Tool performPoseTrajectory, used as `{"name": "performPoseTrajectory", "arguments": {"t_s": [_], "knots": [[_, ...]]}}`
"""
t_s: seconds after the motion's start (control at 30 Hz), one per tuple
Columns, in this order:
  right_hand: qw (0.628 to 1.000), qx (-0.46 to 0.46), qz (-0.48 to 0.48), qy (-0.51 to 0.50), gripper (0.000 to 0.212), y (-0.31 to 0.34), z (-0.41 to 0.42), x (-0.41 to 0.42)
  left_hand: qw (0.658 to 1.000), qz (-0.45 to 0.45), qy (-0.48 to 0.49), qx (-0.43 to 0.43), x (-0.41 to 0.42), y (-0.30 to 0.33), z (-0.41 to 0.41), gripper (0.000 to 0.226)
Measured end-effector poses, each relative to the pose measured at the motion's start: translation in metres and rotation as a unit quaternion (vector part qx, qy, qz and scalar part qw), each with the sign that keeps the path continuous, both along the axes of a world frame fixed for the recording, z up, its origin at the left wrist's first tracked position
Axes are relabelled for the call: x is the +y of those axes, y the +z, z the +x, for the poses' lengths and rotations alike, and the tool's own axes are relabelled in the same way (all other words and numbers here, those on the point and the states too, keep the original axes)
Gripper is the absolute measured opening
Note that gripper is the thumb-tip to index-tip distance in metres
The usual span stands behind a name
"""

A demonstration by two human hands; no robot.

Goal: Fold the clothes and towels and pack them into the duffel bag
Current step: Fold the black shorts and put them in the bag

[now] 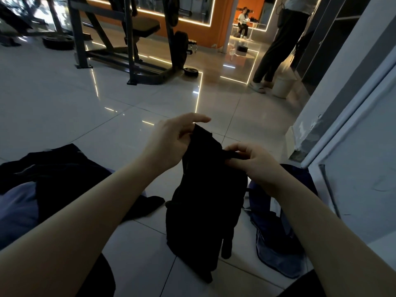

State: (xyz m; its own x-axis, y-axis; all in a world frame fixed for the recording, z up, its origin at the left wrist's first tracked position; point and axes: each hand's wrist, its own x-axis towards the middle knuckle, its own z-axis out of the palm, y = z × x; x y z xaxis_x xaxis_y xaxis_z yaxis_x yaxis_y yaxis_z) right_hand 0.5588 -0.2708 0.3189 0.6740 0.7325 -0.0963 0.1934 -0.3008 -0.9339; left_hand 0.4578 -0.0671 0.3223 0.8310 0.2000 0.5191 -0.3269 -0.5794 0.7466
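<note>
A black garment (203, 202) is held up over the tiled floor (64, 99) by both hands. Its upper corner is pinched by the left hand (171, 142) between thumb and curled fingers, with the index finger extended above the cloth. A narrow black strip at the garment's right upper edge is pinched by the right hand (255, 163), fingers curled round it. The garment hangs down from the two grips in a long dark fold; its lower end is seen near or on the floor, and which cannot be told.

Just right of the hanging garment, under the right forearm, a blue duffel bag (276, 239) is seen lying on the floor beside a white wall panel (353, 189). To the left, a heap of dark clothes (64, 174) is spread on the floor, with blue fabric (17, 211) at its near edge.

Further off, a weight bench frame (132, 43) is noted at upper left. A standing person (276, 50) is noted at upper right beside a white bucket (282, 86). A seated person (243, 20) is visible in the far orange-walled area.
</note>
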Motion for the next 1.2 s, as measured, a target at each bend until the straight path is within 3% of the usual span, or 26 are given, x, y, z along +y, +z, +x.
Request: {"name": "performPoseTrajectory", "arguments": {"t_s": [0.1, 0.17, 0.47, 0.57, 0.7, 0.87, 0.93, 1.07, 1.2], "knots": [[1.0, -0.013, 0.021, 0.01, 0.023, 0.003, -0.005, 0.004, 0.982, -0.178, -0.057, 0.032, -0.004, 0.005, 0.0, 0.048], [0.999, -0.026, 0.032, 0.013, 0.023, 0.005, -0.01, 0.006, 0.967, -0.234, -0.087, 0.056, -0.007, 0.007, 0.0, 0.043], [0.991, -0.045, 0.114, -0.048, 0.02, 0.008, -0.033, 0.022, 0.979, -0.186, -0.056, 0.057, -0.03, -0.011, 0.008, 0.049], [0.987, 0.012, 0.15, -0.053, 0.026, 0.012, -0.038, 0.024, 0.977, -0.194, -0.065, 0.059, -0.024, -0.012, 0.008, 0.057], [0.979, 0.099, 0.168, -0.067, 0.022, 0.014, -0.04, 0.025, 0.986, -0.137, -0.064, 0.075, -0.025, -0.015, 0.005, 0.067], [0.988, 0.042, 0.116, -0.095, 0.021, 0.008, -0.043, 0.029, 0.988, -0.107, -0.05, 0.095, -0.029, -0.022, 0.004, 0.072], [0.986, 0.022, 0.12, -0.112, 0.021, 0.01, -0.042, 0.029, 0.981, -0.141, -0.06, 0.116, -0.027, -0.019, 0.004, 0.07], [0.98, 0.009, 0.167, -0.105, 0.024, 0.022, -0.036, 0.022, 0.94, -0.293, -0.094, 0.145, -0.022, -0.009, 0.002, 0.056], [0.978, -0.04, 0.185, -0.083, 0.022, 0.033, -0.03, 0.009, 0.915, -0.335, -0.146, 0.173, -0.022, -0.007, 0.0, 0.046]]}}
